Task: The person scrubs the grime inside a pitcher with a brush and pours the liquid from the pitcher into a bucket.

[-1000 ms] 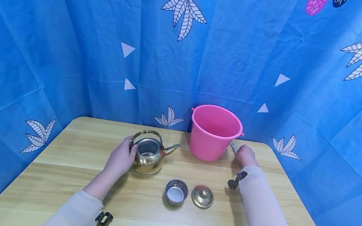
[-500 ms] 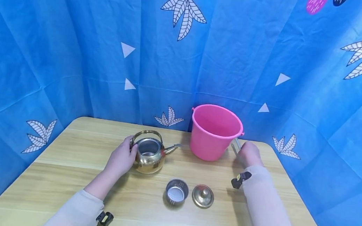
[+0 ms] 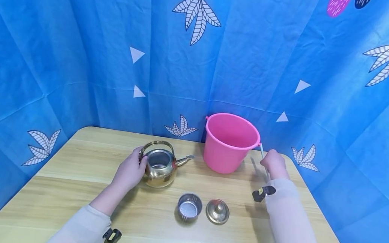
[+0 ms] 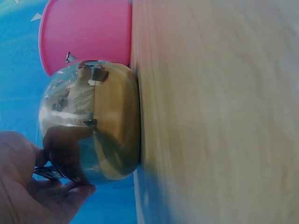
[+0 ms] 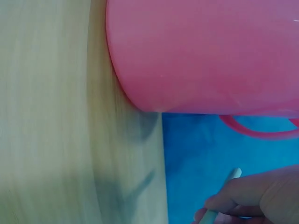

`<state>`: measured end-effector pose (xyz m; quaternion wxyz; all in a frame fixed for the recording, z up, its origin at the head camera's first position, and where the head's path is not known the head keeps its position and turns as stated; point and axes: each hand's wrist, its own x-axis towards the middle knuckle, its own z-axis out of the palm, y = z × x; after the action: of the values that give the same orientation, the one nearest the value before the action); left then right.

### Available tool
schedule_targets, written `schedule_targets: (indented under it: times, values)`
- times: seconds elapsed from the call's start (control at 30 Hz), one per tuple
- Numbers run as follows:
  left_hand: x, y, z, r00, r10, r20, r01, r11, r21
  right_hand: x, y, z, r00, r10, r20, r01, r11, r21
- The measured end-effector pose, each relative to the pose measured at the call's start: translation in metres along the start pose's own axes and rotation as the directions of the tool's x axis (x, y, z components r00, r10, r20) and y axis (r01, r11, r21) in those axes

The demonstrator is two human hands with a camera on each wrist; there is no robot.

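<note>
My left hand (image 3: 131, 170) grips the brass-coloured teapot (image 3: 161, 177) at its left side, where the raised hoop handle joins. The pot stands lidless on the table with its spout pointing right. In the left wrist view, thumb and fingers close round the handle's base beside the shiny body (image 4: 100, 121). Right of the pink bucket (image 3: 222, 155), my right hand (image 3: 274, 163) holds a thin pale stick (image 3: 262, 151). One rounded end of that stick (image 5: 235, 173) shows past the fingers in the right wrist view. Its middle is hidden by the hand, so its kind is unclear.
A metal strainer cup (image 3: 189, 209) with a perforated bottom sits in front of the teapot. Just right of it lies a brass lid (image 3: 217, 211), knob up. Blue patterned curtain (image 3: 191, 72) hangs behind and beside the wooden table (image 3: 74, 188).
My right hand has moved right and slightly farther back with the stick, away from the bucket's side. The left hand and the teapot stay in place.
</note>
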<state>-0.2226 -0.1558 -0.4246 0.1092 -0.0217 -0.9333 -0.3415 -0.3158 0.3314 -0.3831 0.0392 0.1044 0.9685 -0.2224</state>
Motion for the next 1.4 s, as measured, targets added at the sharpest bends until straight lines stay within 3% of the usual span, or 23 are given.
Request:
schedule_targets:
  times: [0.43,0.77,1.07,1.4]
  values:
    - [-0.002,0.0,0.0,1.0,0.003,0.005,-0.003,1.0,-0.007,-0.016,-0.01,-0.023,0.999,-0.002,-0.049,0.001,1.0,-0.023]
    - [0.0,-0.001,0.001,1.0,0.013,-0.011,-0.013,1.0,-0.007,-0.042,-0.033,-0.052,0.992,-0.046,-0.119,0.051,0.998,0.041]
    - [0.0,-0.001,0.001,1.0,0.004,-0.006,-0.004,1.0,-0.008,-0.063,-0.049,-0.066,0.973,-0.076,-0.218,0.091,0.994,0.062]
    - [0.002,-0.002,0.001,1.0,0.01,-0.02,-0.01,1.0,-0.003,-0.085,-0.067,-0.074,0.929,-0.156,-0.336,0.179,0.983,0.039]
